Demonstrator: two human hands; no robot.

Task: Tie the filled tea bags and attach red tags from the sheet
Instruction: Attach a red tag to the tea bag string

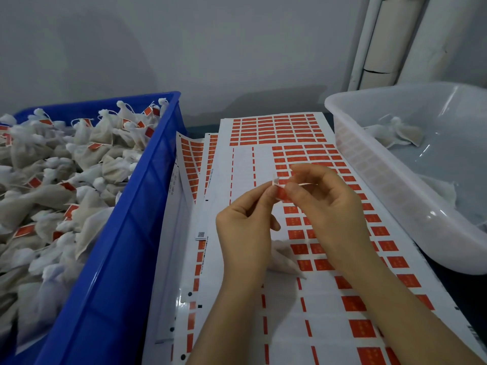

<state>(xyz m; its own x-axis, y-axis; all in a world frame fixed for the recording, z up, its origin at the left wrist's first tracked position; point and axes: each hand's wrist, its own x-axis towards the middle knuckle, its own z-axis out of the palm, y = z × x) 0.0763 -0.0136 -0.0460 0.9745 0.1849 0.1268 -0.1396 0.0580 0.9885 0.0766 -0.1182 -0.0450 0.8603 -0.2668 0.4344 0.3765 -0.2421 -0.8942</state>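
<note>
Both hands are raised over the sheet of red tags [295, 133]. My left hand [247, 227] and my right hand [326, 204] pinch one small red tag [281, 192] between their fingertips; a white bit of string or backing sticks up from it. A filled white tea bag [283, 259] lies on the sheet under my hands, partly hidden by them. Several rows of the sheet have their tags peeled off, leaving white gaps.
A blue crate [137, 233] on the left is heaped with tied, tagged tea bags [52, 185]. A translucent white tub [374, 164] on the right holds a few tea bags [398, 133]. More tag sheets [192, 159] lie underneath. A wall and white pipes [382, 40] stand behind.
</note>
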